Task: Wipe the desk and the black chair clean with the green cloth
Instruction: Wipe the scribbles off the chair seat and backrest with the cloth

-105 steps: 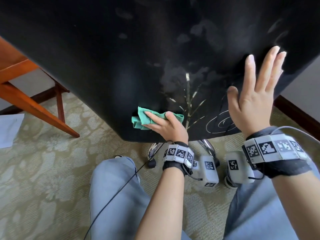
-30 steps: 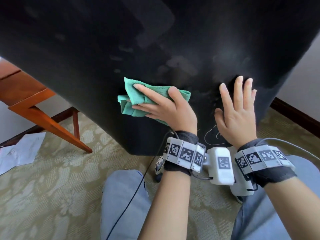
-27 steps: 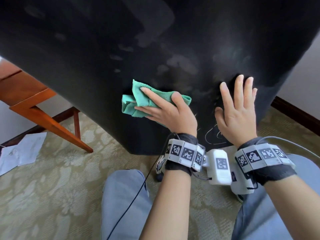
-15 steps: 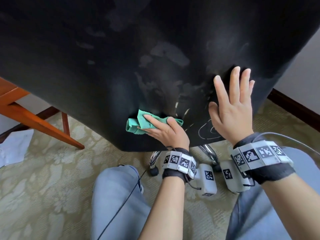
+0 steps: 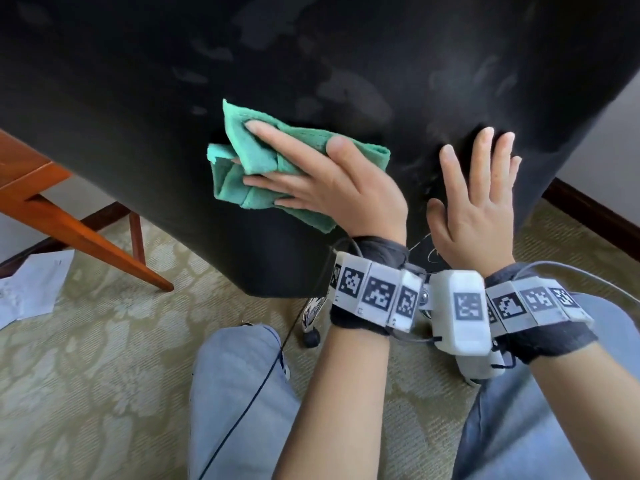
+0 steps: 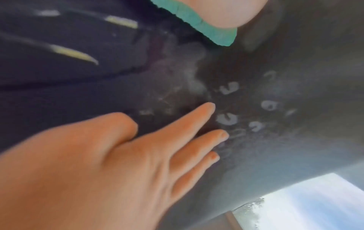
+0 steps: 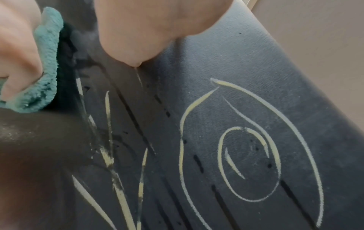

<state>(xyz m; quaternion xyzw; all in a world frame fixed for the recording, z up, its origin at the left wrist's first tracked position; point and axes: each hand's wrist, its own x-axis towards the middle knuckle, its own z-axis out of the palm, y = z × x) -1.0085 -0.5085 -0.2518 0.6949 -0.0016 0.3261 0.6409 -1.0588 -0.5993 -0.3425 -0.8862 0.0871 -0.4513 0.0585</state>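
The black chair (image 5: 138, 98) fills the upper head view, its surface smeared with pale dusty patches. My left hand (image 5: 304, 168) presses the folded green cloth (image 5: 252, 199) flat against it with straight, spread fingers and the thumb on the cloth's top edge. To its right, my right hand (image 5: 474, 202) lies flat on the chair, fingers straight, holding nothing. The right wrist view shows yellowish chalk lines and a spiral (image 7: 250, 155) on the chair below both hands, with the cloth (image 7: 47, 77) at the left. In the left wrist view the cloth (image 6: 212, 31) shows at the top, the right hand (image 6: 138, 155) below.
A wooden desk leg (image 5: 86, 233) slants down at the left, with loose papers (image 5: 31, 289) on the patterned carpet (image 5: 86, 375). The chair's chrome base (image 5: 311, 313) and a thin cable (image 5: 242, 410) lie between my knees. A dark skirting board (image 5: 595, 209) runs at the right.
My left hand has slid the cloth up from the chair's lower edge to higher on its surface, fingers now straighter. The right hand stays flat in about the same place.
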